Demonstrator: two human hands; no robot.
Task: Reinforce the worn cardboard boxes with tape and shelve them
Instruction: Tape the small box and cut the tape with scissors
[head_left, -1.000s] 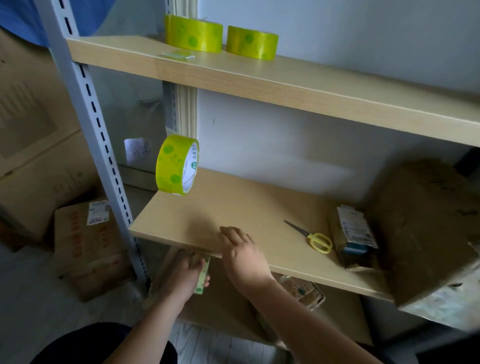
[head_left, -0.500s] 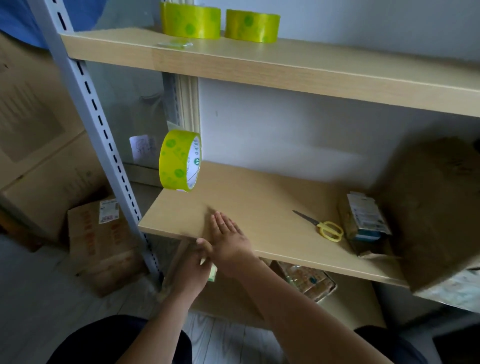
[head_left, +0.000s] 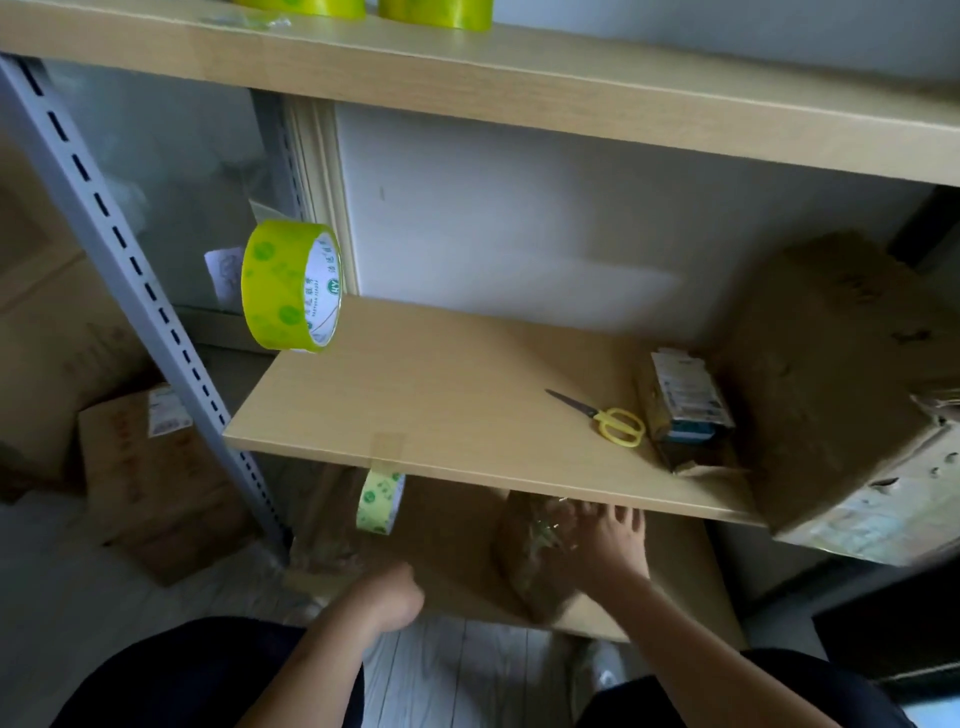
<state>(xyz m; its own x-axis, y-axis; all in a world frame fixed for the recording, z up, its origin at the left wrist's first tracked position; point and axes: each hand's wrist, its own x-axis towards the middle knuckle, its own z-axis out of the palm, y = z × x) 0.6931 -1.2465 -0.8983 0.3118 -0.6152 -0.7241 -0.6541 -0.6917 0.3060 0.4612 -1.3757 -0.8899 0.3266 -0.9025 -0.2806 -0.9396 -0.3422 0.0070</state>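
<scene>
A yellow-green tape roll (head_left: 291, 286) stands on edge at the left end of the middle shelf (head_left: 467, 395). A short tape strip (head_left: 382, 499) is stuck to that shelf's front edge and hangs down. Below it, on the lower shelf, lies a flat brown cardboard box (head_left: 447, 540) and a worn, shiny tape-wrapped box (head_left: 535, 566). My right hand (head_left: 610, 545) touches the worn box with spread fingers. My left hand (head_left: 387, 597) rests at the flat box's front edge, its fingers out of sight.
Yellow scissors (head_left: 615, 425), a small labelled box (head_left: 685, 405) and a large cardboard box (head_left: 841, 395) sit on the middle shelf's right side. Two tape rolls (head_left: 434, 10) stand on the top shelf. Another labelled box (head_left: 150, 467) is on the floor behind the grey upright (head_left: 130, 270).
Both hands left the middle shelf's front edge and dropped to the lower shelf. The tape strip stays stuck there, hanging free. My view moved closer and lower.
</scene>
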